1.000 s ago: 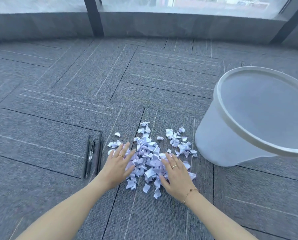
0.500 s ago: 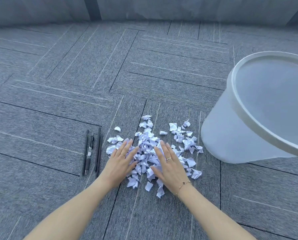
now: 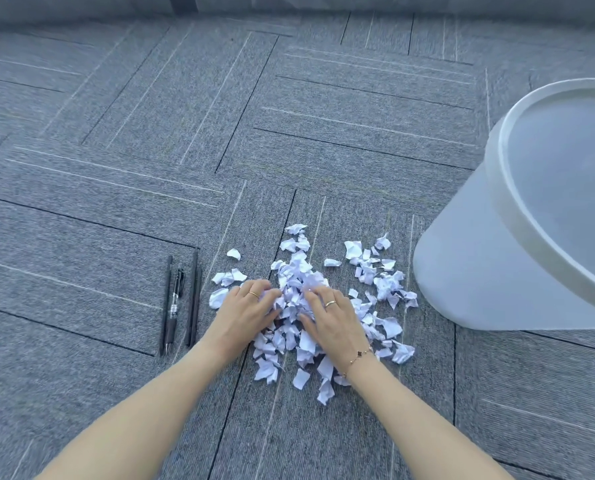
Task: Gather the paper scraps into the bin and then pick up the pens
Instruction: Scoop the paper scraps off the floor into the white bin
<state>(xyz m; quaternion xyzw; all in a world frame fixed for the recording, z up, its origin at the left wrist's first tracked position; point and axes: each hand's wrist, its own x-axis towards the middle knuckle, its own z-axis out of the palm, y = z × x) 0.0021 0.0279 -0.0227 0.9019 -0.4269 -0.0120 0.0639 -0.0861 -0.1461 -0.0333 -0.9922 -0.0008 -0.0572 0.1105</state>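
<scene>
White paper scraps [image 3: 299,282] lie heaped at lower centre on grey carpet [image 3: 116,202]; left hand [image 3: 245,311] and right hand [image 3: 334,320] curl into them, fingers bunching paper; black pens [image 3: 181,303] left, translucent bin [image 3: 462,271] right

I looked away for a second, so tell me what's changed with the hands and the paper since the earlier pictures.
Both hands went from lying flat on the paper scraps to curling their fingers in: the left hand and right hand have drawn closer together, bunching the middle of the pile between them. Nothing is lifted yet. The pens and the bin lie where they were.
</scene>
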